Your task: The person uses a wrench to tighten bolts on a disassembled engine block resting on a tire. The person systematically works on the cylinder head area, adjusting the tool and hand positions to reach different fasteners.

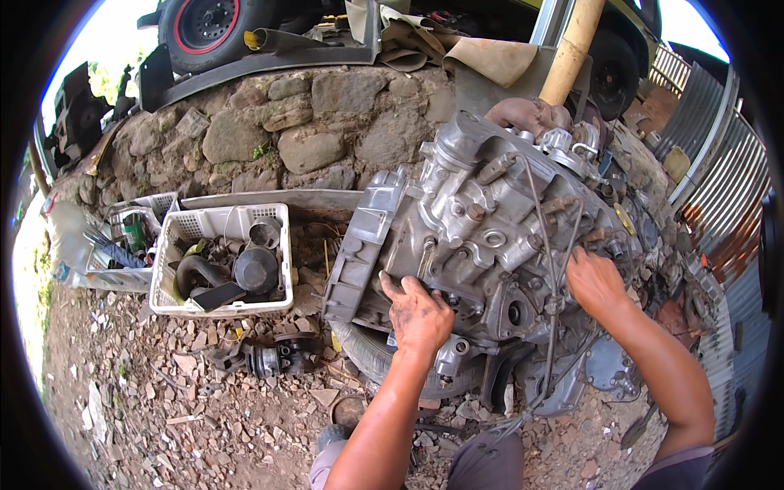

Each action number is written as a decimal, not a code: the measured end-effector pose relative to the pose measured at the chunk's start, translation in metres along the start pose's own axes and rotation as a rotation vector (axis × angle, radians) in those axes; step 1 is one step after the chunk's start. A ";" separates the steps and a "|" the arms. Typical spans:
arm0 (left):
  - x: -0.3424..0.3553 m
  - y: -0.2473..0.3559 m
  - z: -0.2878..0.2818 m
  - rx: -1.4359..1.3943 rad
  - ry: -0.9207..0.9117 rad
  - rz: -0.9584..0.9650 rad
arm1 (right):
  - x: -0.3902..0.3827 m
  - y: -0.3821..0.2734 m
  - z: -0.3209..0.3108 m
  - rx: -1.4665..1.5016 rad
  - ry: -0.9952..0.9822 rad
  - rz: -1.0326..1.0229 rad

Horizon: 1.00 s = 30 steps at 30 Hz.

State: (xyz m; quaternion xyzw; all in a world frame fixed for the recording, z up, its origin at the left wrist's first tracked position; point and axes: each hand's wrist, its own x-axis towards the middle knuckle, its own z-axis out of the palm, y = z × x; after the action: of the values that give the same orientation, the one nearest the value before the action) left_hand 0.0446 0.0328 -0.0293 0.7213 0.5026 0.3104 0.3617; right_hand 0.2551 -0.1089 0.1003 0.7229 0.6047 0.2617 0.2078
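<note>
A large grey metal engine (482,212) lies on its side atop an old tyre (359,351). My left hand (416,314) rests against the engine's lower left, beside a finned grey casting (363,249), its fingers apart with the index stretched out. My right hand (592,278) is on the engine's right side, next to thin metal pipes (554,278) that run down its face; its fingers are curled, and what they grip, if anything, is hidden.
A white crate (220,302) of greasy parts stands left, with a second crate (114,265) behind. A dark metal part (269,359) lies on rubble. Behind are a stone wall (310,147), a vehicle wheel (198,33) and a bamboo pole (567,57); corrugated sheets (727,180) stand right.
</note>
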 end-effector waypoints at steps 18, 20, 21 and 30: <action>0.006 -0.011 0.014 0.045 0.048 0.053 | -0.005 0.008 0.000 0.157 0.108 0.010; 0.005 -0.007 0.010 0.000 0.021 0.021 | -0.004 0.009 0.006 0.159 0.071 -0.007; 0.005 -0.009 0.012 0.007 0.034 0.024 | -0.003 0.009 0.008 0.157 0.086 -0.007; 0.007 -0.011 0.006 -0.016 -0.037 0.042 | -0.008 0.010 -0.016 0.370 0.183 0.144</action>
State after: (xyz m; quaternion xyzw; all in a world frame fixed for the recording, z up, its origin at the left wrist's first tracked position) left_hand 0.0456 0.0405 -0.0413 0.7343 0.4781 0.3086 0.3702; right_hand 0.2514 -0.1193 0.1180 0.7632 0.6056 0.2252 -0.0033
